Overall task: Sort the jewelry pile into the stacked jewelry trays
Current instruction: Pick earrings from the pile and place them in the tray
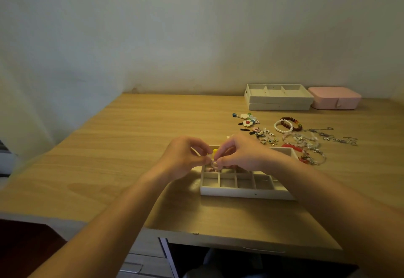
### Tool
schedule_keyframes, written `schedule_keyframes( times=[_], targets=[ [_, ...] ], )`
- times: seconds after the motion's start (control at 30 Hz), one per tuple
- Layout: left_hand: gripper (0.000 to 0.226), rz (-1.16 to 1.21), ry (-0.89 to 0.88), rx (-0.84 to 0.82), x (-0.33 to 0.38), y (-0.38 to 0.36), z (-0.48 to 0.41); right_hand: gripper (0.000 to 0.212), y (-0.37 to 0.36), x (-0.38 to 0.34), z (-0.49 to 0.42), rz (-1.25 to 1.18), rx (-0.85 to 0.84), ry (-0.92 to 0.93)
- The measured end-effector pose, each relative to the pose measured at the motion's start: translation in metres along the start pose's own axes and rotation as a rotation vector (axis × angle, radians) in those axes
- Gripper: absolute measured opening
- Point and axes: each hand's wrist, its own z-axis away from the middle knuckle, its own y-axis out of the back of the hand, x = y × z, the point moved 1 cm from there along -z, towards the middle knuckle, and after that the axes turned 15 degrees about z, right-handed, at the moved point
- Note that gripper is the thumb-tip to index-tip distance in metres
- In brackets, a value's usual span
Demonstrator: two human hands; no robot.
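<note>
The shallow white divided tray (240, 187) sits on the light wooden table (131, 146), its near row of compartments bare. Above the tray's far-left corner the left hand (183, 157) and right hand (242, 153) meet, fingers curled, both pinching one small pale-pink ring-shaped piece (214, 164). It dangles below the fingertips, approx. straight over the tray's left compartments (a yellow bit (215, 151) lies in the far-left one). So the coming move looks like a short drop straight down, no sideways reach.

Beyond the tray's right side lies the mixed pile of beaded bracelets, chains & flower clips (301, 137), nearer the right hand. Further behind the tray are two stacked white trays (278, 97) w/ a pink rounded case (334, 98) beside them.
</note>
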Motion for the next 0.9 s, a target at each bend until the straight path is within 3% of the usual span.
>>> schedule_keyframes(
  times=[0.23,0.9],
  targets=[
    [0.015,-0.084,0.039,-0.015,0.001,-0.004,0.001,0.008,-0.007,-0.001,-0.002,0.067,0.051,-0.007],
    [0.012,-0.332,0.170,0.158,0.009,-0.017,0.005,0.006,-0.015,-0.011,0.001,0.065,0.094,-0.048]
  ],
)
